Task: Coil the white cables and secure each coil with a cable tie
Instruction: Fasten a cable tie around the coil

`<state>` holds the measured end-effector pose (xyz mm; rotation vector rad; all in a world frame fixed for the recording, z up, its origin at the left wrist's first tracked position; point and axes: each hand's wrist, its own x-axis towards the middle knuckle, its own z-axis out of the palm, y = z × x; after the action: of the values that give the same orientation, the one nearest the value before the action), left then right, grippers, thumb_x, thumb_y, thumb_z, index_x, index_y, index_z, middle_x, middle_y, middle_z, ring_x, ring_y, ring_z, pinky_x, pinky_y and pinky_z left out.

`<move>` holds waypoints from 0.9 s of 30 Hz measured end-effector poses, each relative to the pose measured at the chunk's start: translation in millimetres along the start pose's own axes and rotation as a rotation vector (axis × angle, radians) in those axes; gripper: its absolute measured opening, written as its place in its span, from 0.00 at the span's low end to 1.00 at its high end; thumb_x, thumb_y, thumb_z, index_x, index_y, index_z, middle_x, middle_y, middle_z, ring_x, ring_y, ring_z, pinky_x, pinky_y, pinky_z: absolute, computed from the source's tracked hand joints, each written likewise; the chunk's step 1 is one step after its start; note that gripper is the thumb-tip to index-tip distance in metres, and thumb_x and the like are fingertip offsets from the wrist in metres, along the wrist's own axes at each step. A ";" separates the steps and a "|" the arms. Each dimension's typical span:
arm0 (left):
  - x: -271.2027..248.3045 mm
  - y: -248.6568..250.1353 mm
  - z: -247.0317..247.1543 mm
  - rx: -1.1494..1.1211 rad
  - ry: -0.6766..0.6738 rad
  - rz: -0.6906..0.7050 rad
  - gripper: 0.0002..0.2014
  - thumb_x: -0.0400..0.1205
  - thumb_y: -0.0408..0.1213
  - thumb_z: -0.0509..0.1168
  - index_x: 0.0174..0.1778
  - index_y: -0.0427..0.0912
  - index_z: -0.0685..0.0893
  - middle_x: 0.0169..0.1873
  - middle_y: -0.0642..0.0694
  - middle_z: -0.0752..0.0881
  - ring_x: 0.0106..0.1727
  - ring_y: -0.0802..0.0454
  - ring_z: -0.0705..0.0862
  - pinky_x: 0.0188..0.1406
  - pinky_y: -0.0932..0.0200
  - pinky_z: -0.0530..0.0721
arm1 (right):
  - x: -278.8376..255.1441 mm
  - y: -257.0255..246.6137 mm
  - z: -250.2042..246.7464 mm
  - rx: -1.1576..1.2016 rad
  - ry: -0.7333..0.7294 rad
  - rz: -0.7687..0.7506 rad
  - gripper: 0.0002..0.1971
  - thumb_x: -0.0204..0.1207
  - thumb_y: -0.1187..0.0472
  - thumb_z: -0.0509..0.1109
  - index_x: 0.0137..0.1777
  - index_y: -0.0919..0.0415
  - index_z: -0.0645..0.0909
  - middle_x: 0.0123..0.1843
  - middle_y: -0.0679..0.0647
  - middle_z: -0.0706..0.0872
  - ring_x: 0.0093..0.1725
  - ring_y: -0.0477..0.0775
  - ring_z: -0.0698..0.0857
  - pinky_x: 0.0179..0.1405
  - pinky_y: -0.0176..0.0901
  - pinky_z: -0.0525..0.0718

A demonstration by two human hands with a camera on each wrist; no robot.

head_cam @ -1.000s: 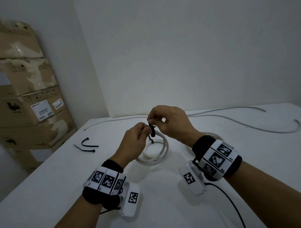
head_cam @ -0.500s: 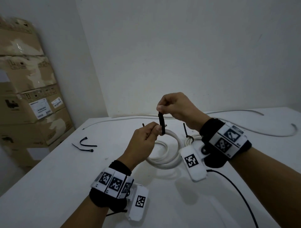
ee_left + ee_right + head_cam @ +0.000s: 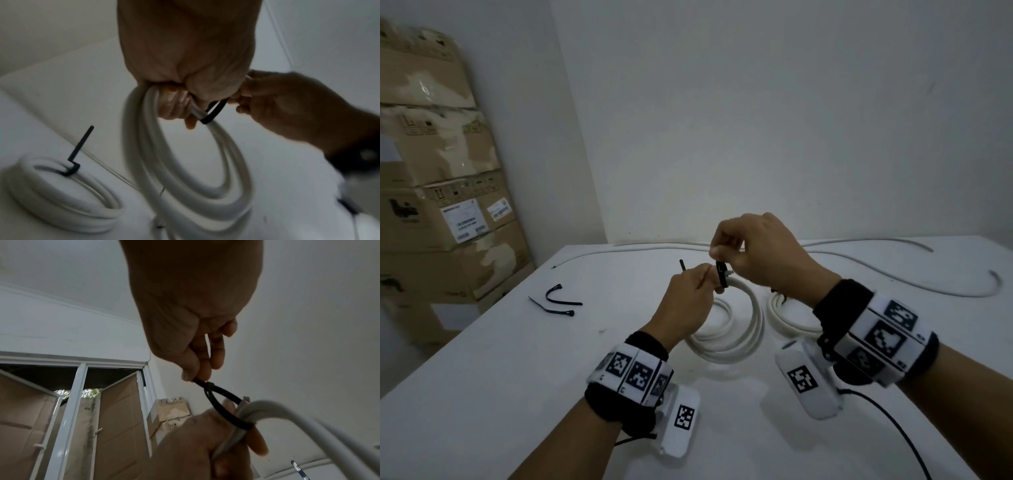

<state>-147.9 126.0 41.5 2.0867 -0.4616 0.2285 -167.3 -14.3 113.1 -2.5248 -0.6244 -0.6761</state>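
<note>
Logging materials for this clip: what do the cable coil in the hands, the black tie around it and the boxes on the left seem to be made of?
Held cable coil: probably a plastic or rubber jacket, smooth and matte white, bending in even loops. Black cable tie: likely nylon or similar plastic, a thin flexible strap looped around the coil. Stacked boxes: brown cardboard with printed labels and glossy patches, probably tape.

The right hand reached down from the top of the frame, thumb and fingers pinching the end of a black cable tie. The tie ran as a loose loop around the white cable — the strands bunched together where the left hand gripped them from below. Behind stood a white-framed doorway backed with brown cardboard, and stacked cardboard boxes against the white wall.
</note>
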 end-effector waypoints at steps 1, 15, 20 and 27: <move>-3.8 -1.2 4.7 0.014 -0.013 0.052 0.15 0.88 0.33 0.54 0.40 0.42 0.83 0.33 0.50 0.84 0.26 0.61 0.75 0.30 0.67 0.72 | 4.1 0.7 -4.0 0.017 0.004 0.036 0.04 0.75 0.58 0.73 0.41 0.56 0.87 0.38 0.47 0.89 0.40 0.48 0.85 0.45 0.37 0.76; -1.6 7.8 4.8 -0.077 0.060 -0.021 0.20 0.89 0.42 0.53 0.32 0.46 0.79 0.30 0.54 0.82 0.29 0.56 0.74 0.32 0.61 0.71 | 8.6 -3.6 -20.5 0.350 0.009 0.128 0.10 0.76 0.64 0.71 0.34 0.54 0.83 0.30 0.46 0.86 0.29 0.41 0.81 0.34 0.33 0.81; -3.5 19.4 7.5 -0.009 0.001 0.022 0.20 0.90 0.43 0.52 0.39 0.40 0.83 0.33 0.52 0.82 0.29 0.58 0.74 0.34 0.60 0.72 | 8.0 -2.3 -27.3 0.322 0.042 0.140 0.11 0.76 0.64 0.71 0.33 0.54 0.82 0.30 0.46 0.87 0.26 0.38 0.80 0.30 0.29 0.78; -28.3 25.8 11.1 -0.027 -0.056 0.251 0.20 0.89 0.48 0.52 0.33 0.47 0.77 0.25 0.56 0.80 0.27 0.60 0.72 0.31 0.61 0.71 | 29.4 23.8 -33.6 0.480 -0.063 0.273 0.09 0.76 0.71 0.69 0.33 0.66 0.81 0.32 0.60 0.85 0.29 0.50 0.79 0.36 0.41 0.77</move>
<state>-184.5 110.9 46.1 2.0110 -0.7573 0.3090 -143.7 -41.9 148.3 -2.1298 -0.3923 -0.3031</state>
